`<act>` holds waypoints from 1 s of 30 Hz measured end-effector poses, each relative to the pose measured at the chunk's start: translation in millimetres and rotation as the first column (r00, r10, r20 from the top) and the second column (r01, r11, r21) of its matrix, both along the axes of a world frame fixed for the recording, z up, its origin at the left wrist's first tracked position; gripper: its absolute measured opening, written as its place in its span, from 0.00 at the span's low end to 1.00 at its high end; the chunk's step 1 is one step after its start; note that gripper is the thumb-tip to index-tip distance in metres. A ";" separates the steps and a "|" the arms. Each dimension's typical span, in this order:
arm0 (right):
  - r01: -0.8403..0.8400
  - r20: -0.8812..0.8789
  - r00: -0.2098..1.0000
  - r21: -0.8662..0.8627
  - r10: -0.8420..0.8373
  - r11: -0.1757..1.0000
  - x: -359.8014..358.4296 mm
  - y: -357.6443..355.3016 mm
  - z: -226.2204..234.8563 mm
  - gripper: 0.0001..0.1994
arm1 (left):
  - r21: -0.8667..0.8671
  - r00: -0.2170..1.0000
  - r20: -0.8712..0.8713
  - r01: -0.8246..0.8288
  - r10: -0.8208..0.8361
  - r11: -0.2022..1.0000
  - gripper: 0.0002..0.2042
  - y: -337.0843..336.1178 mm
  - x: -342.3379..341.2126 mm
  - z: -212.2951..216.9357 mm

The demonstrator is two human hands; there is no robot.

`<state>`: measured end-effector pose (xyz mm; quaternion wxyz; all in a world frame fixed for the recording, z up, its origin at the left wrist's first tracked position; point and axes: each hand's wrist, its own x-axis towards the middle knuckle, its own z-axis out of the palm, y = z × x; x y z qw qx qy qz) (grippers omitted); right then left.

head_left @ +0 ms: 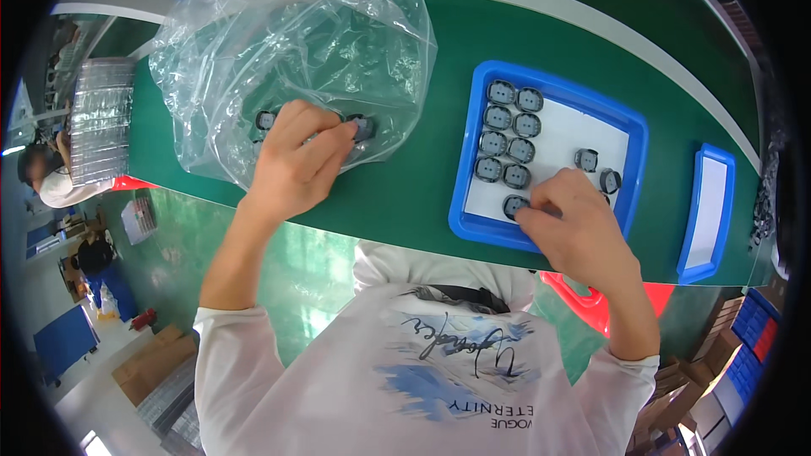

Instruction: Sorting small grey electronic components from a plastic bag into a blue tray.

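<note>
My left hand (297,156) is at the mouth of a large clear plastic bag (253,42), its thumb and finger closed on a small dark grey plastic part (361,127). Another such part (265,120) lies in the bag beside the hand. Over the blue-rimmed tray (463,177), my right hand (579,224) pinches a grey part (514,206) close to the white tray bottom. Several matching grey parts (501,118) stand in two columns along the tray's left side. Two loose ones (585,160) lie near its right side, and another is partly hidden by the right hand.
A narrower blue tray (708,211) with a white bottom stands at the right on the green table (448,59). Stacked clear plastic trays (103,118) sit at the table's left end. A red stool (583,295) shows below the front edge. Other people are at the far left.
</note>
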<state>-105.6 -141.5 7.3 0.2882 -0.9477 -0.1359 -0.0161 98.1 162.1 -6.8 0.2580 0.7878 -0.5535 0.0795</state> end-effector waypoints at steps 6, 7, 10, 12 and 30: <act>-0.077 0.066 0.995 0.008 0.077 0.997 10.6 1.4 -5.2 0.05 | -0.023 0.944 -0.092 0.317 -0.318 0.948 0.11 -37.1 -52.7 12.5; -0.093 0.082 0.992 0.015 0.092 0.996 11.3 1.9 -11.0 0.04 | -0.235 0.948 -0.035 0.300 -0.317 0.925 0.09 -52.0 -66.3 8.7; -0.016 0.067 0.998 -0.027 0.018 1.000 -11.2 -4.9 -8.6 0.05 | -0.247 0.923 -0.140 0.319 -0.360 0.915 0.09 -92.9 -90.8 -16.5; -0.047 0.109 0.993 0.000 0.047 0.999 -1.7 -7.0 -0.9 0.05 | -0.178 0.962 -0.077 0.247 -0.263 0.953 0.09 -95.8 -101.7 -17.8; -0.173 -0.010 0.985 0.025 0.173 0.985 20.8 -3.4 17.4 0.04 | -0.099 0.980 -0.040 0.192 -0.196 0.976 0.09 -101.2 -93.0 -13.4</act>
